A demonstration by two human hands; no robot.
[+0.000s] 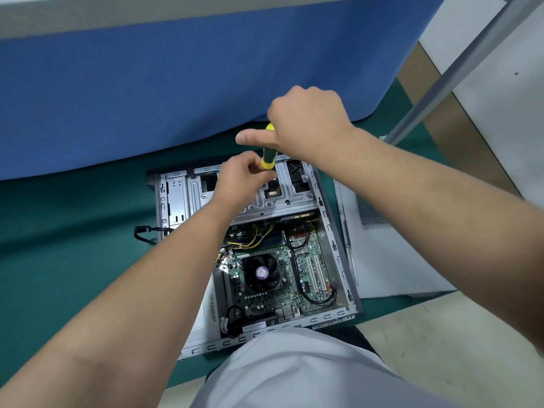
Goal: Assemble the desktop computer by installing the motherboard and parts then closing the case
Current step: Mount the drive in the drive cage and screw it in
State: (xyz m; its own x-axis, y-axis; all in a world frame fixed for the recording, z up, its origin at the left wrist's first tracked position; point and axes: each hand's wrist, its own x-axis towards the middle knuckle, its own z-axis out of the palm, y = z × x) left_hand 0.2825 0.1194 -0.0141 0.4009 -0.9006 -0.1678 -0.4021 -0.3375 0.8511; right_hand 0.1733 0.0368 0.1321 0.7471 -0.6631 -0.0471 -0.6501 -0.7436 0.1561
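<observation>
An open desktop case (338, 248) lies on the green floor. Inside it sits the motherboard (306, 260) with a black CPU fan (260, 273). A metal drive cage (282, 198) spans the far part of the case. A yellow and green screwdriver (268, 156) stands upright over that cage. My right hand (306, 122) grips the top of its handle, thumb pointing left. My left hand (241, 179) pinches the screwdriver at the lower end of the handle. The tip and whatever it touches are hidden behind my left hand.
The white side panel (391, 254) lies flat to the right of the case. A blue cloth-covered table (176, 89) rises just behind the case. A grey metal pole (459, 66) slants at the upper right. A black cable (144, 232) sticks out on the case's left.
</observation>
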